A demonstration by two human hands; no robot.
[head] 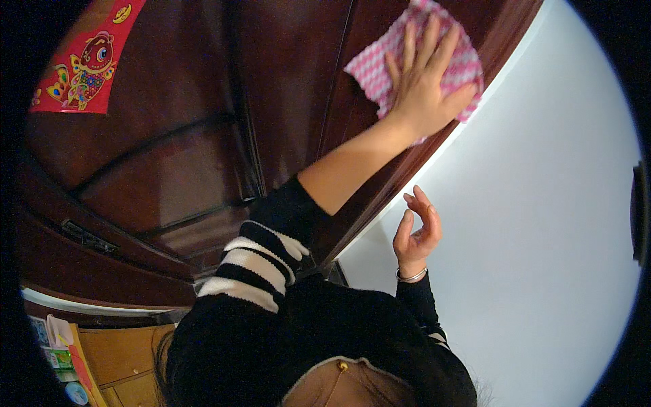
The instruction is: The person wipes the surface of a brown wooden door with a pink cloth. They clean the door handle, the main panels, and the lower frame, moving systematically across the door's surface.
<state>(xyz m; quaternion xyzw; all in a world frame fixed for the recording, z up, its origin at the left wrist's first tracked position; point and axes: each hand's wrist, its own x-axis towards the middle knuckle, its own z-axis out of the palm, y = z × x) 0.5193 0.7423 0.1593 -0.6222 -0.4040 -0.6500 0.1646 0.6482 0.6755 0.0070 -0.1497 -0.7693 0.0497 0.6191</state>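
My left hand [424,94] lies with its fingers spread over a pink and white patterned cloth [374,76], holding it flat against the dark red-brown wooden door frame [333,147]. The hand covers the cloth's middle, and the cloth's right part reaches the frame's edge beside the white wall [539,203]. Lower down, my right hand [419,234] is raised in front of the wall with nothing in it. Its fingers are curved and apart from the thumb. Whether it touches the wall I cannot tell. A silver bangle [412,275] circles that wrist.
To the left is a panelled dark wooden door [188,188] with a metal fitting [90,236] near its edge. A red paper decoration with a fish [89,71] hangs upper left. Wooden furniture [119,353] holding small packages [60,358] stands at lower left. A dark object [638,213] sits at the right rim.
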